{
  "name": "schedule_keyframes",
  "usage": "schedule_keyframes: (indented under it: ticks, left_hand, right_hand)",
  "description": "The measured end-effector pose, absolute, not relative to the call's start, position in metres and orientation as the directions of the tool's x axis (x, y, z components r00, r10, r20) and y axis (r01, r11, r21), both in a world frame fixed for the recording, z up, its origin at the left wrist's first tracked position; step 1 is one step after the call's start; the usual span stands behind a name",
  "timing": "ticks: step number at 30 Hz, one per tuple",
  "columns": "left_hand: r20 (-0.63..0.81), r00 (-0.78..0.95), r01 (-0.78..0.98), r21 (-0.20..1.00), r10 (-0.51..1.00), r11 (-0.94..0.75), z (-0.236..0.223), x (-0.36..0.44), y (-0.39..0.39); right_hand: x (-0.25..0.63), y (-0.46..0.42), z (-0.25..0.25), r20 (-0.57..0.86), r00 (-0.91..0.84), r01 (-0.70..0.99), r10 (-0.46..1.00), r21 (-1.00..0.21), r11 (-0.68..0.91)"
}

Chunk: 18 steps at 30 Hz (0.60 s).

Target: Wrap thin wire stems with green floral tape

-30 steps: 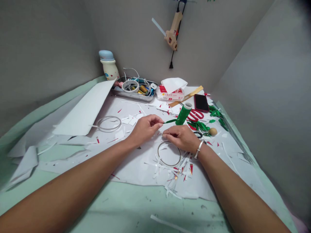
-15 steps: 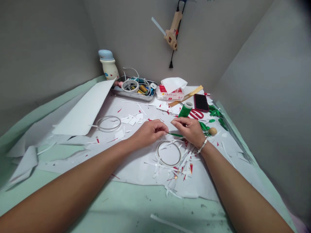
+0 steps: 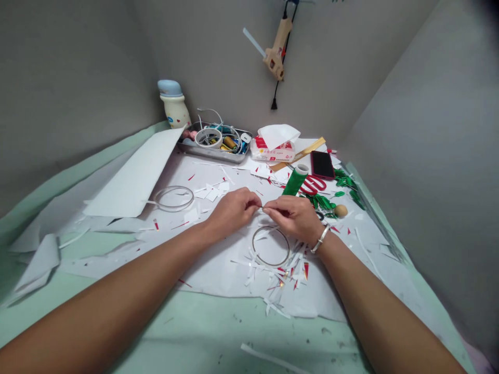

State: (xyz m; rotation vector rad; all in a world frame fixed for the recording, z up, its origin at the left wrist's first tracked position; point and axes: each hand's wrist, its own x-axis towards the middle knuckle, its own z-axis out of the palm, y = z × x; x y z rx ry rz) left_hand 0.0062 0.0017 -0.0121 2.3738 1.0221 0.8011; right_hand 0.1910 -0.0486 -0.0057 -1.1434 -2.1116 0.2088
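A thin strand (image 3: 261,208) is pinched in the closed grip of left hand (image 3: 237,209) and right hand (image 3: 293,216); threadwork seems underway, and steady tension is probably needed next.

Grey walls (image 3: 218,67) meeting at corners; pale green table covering (image 3: 187,332), perhaps cloth; dim light.

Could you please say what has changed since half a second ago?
The right hand moved left and toward the person, and the left hand shifted slightly left and away, so their fingertips nearly meet. The green strip that stuck out from the left hand no longer shows clearly; whether it was let go is unclear. The green spool, glue gun and phone stayed put.
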Motion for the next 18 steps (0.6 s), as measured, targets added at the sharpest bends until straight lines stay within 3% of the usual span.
schedule_keyframes:
  ticks: [5,10,14,18]
  left_hand:
    - [0.289,0.690,0.358,0.661,0.664,-0.659,-0.008,0.007,-0.005]
    - [0.237,0.622,0.270,0.829,0.746,-0.489,-0.005,0.007,-0.006]
    - [0.201,0.512,0.254,0.893,0.835,-0.371,-0.004,0.008,-0.003]
    - [0.248,0.388,0.371,0.839,0.888,-0.397,-0.006,0.008,0.001]
  right_hand:
    - [0.203,-0.041,-0.009,0.523,-0.162,0.628,0.837,-0.600,0.496]
    - [0.212,-0.032,-0.017,0.403,-0.117,0.591,0.908,-0.706,0.389]
    - [0.205,-0.036,-0.018,0.336,-0.281,0.648,0.899,-0.625,0.435]
    - [0.194,-0.045,-0.012,0.381,-0.425,0.658,0.821,-0.493,0.569]
